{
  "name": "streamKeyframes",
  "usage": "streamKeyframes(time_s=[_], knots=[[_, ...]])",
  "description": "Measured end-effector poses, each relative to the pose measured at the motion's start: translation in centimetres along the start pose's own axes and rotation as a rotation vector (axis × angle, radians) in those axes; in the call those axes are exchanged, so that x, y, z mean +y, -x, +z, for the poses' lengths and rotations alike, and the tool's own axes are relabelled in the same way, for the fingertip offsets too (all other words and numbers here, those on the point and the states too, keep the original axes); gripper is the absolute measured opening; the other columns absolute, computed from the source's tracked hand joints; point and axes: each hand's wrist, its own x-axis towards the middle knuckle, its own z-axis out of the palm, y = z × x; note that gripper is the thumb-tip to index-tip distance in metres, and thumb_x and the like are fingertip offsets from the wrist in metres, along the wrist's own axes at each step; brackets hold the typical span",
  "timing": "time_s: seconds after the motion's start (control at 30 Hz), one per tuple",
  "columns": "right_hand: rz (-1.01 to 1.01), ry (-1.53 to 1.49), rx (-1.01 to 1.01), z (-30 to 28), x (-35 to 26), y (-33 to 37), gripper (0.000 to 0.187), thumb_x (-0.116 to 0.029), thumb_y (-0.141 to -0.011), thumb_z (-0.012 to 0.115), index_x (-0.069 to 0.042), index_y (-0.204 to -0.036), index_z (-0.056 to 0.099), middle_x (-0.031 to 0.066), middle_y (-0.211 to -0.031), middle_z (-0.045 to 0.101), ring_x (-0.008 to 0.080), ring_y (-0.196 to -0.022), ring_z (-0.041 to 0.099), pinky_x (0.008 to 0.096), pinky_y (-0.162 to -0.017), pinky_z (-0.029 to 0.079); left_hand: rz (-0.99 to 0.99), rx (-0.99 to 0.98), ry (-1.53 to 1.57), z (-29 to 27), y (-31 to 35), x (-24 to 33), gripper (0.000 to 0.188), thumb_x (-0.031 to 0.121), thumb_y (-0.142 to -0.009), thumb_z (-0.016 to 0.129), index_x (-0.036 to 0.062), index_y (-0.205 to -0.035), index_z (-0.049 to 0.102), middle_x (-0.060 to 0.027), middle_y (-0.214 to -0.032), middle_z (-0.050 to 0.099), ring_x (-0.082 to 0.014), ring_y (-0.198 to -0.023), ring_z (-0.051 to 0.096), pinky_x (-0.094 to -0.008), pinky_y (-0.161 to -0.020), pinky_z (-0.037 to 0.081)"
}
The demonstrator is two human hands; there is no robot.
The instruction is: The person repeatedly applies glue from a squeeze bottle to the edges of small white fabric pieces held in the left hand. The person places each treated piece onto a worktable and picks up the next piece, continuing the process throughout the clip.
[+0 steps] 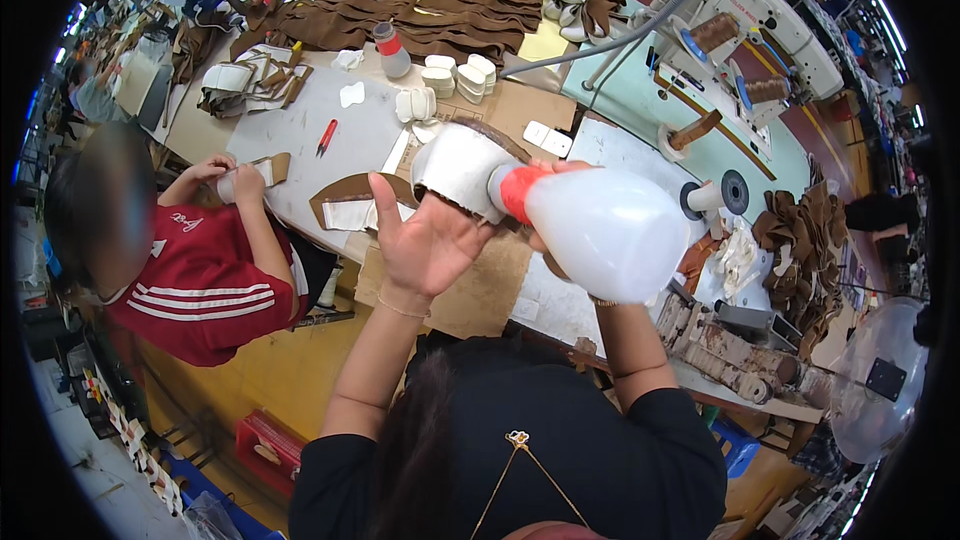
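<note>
My left hand [428, 243] is palm up with its thumb spread wide. Its fingers reach under a curved white piece with a brown edge [463, 168] and bear it above the table; the fingertips are hidden. In my right hand [545, 240] is a translucent white squeeze bottle [610, 230] with a red band at its neck. The bottle is tipped, its neck end against or very close to the side of the curved piece. Just left of my left hand, a flat brown and white piece [350, 202] lies on the table.
Small white pads [440, 75] stand in stacks beyond my hands, near another red-necked bottle [391, 50]. A red pen [327, 138] lies leftward. A sewing machine [770, 10] with brown thread spools stands at right. At left a person in red [215, 285] handles a brown-and-white piece.
</note>
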Motion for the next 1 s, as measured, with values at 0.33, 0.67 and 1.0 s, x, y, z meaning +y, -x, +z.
streamKeyframes(time_s=[0.33, 0.67, 1.0], knots=[[-0.487, 0.537, -0.026, -2.7, -2.0, -2.6, 0.047, -0.029, -0.068, 0.078, -0.007, -0.106, 0.061, 0.0044, -0.100, 0.063, 0.0186, -0.091, 0.059, 0.0343, -0.083, 0.047, 0.040, 0.052, -0.094, -0.4, 0.1, 0.7, 0.098, 0.078, -0.077, 0.024, 0.0042, -0.142, 0.017, -0.0122, -0.145, 0.026, -0.0280, -0.132, 0.026, -0.0404, -0.108, 0.020], [-0.182, 0.320, 0.141, -1.4, -2.9, -4.1, 0.035, -0.022, -0.064, 0.081, -0.004, -0.091, 0.066, 0.0049, -0.081, 0.066, 0.0146, -0.074, 0.061, 0.0305, -0.071, 0.048, 0.080, 0.196, -0.430, -1.9, 1.0, -0.4, 0.099, 0.080, -0.075, 0.026, 0.0064, -0.141, 0.022, -0.0116, -0.142, 0.032, -0.0274, -0.131, 0.028, -0.0427, -0.108, 0.021], [-0.318, 0.440, -0.151, -1.8, -3.0, -2.3, 0.051, -0.038, -0.070, 0.074, 0.000, -0.103, 0.061, 0.0083, -0.101, 0.063, 0.0205, -0.094, 0.059, 0.0357, -0.087, 0.045, 0.009, 0.143, 0.087, -0.8, 0.5, 0.8, 0.099, 0.079, -0.075, 0.028, 0.0049, -0.141, 0.021, -0.0141, -0.143, 0.029, -0.0299, -0.131, 0.030, -0.0462, -0.108, 0.021]])
